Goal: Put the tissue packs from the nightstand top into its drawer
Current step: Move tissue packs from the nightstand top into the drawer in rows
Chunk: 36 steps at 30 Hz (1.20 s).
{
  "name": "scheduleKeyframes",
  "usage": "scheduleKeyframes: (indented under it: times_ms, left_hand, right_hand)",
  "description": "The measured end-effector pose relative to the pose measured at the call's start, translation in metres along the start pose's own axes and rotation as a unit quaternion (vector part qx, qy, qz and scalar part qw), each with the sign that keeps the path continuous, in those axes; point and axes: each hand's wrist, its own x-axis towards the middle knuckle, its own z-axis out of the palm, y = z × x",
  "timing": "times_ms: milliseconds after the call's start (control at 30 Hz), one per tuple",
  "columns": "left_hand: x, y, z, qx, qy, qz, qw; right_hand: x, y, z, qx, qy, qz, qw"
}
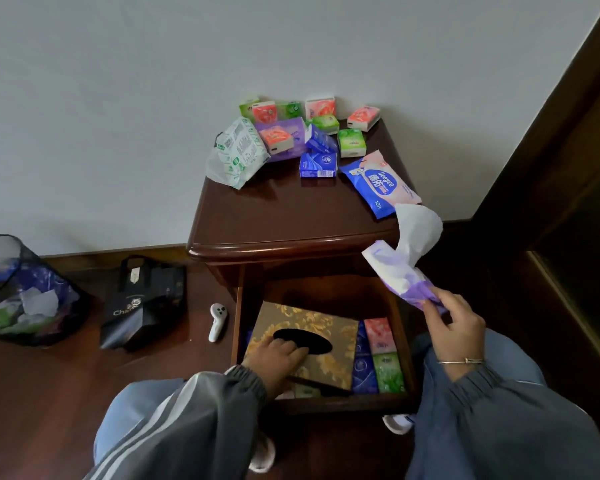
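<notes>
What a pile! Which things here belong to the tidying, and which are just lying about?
Job: small packs and wipes on the nightstand, purple pack in the right hand, drawer, left hand on the tissue box.
Lying about: bin, black bag, white controller on the floor.

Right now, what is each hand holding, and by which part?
The right hand pinches the purple tissue pack by its lower end. The left hand holds nothing; it rests on the gold box in the drawer.

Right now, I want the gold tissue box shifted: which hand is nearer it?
Left. The left hand rests on the gold tissue box; the right hand is off to its right, holding a purple tissue pack.
</notes>
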Motion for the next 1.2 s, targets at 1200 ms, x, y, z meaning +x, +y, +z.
scheduleKeyframes:
  times_ms: [1200]
  left_hand:
    - [0.076,-0.069,-0.009,-0.03,0.153,-0.108,0.982]
  right_hand:
    - [-0.005,0.005,0.007,-0.019,-0.057,-0.034,0.998]
